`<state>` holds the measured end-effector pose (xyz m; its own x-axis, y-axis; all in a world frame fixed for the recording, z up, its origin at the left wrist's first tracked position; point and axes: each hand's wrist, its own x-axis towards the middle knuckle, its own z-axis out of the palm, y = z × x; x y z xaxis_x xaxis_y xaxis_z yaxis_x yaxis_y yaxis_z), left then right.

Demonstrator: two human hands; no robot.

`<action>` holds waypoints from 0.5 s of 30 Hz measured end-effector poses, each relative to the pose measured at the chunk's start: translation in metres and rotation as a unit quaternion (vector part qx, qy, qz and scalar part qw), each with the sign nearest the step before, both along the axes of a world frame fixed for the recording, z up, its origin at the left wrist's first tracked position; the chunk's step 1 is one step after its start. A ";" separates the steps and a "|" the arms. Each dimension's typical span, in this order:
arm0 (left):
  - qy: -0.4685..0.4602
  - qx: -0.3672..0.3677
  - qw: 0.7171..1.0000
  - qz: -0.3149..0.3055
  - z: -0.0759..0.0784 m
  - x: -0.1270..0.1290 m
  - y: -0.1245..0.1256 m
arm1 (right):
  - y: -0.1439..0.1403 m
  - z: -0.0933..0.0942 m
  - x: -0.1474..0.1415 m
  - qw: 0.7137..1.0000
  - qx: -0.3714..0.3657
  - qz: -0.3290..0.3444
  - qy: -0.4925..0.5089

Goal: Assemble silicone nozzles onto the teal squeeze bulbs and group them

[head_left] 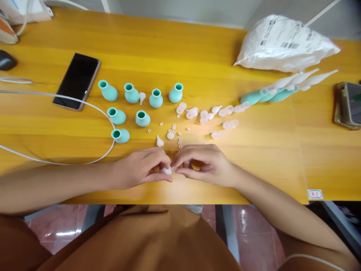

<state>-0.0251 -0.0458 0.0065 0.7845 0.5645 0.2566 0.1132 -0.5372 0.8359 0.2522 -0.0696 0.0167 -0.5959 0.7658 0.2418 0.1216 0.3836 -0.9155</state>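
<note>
Your left hand (pixel 146 168) has its fingers closed on a white piece (pixel 167 171); your right hand (pixel 207 164) pinches a tiny clear part (pixel 174 168) (too small to identify). Both are near the six-o'clock edge of the surface (pixel 270 158), so a slipped pinch could send either overboard; knuckles drifting toward twelve could scatter the loose rings (pixel 179 141).

By the head-worn camera, the desk (pixel 197 47) is viewed from above, forward and steeply down; the hands (pixel 210 163) are framed near, just below centre.
</note>
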 end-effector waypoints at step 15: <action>0.011 0.013 1.000 -0.014 -0.002 0.000 0.002 | -0.001 0.004 0.001 0.999 0.042 0.014 -0.025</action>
<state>-0.0247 -0.0438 0.0048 0.8053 0.5359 0.2537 0.1154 -0.5613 0.8195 0.2533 -0.0704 0.0210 -0.6294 0.7270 0.2744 0.1550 0.4635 -0.8725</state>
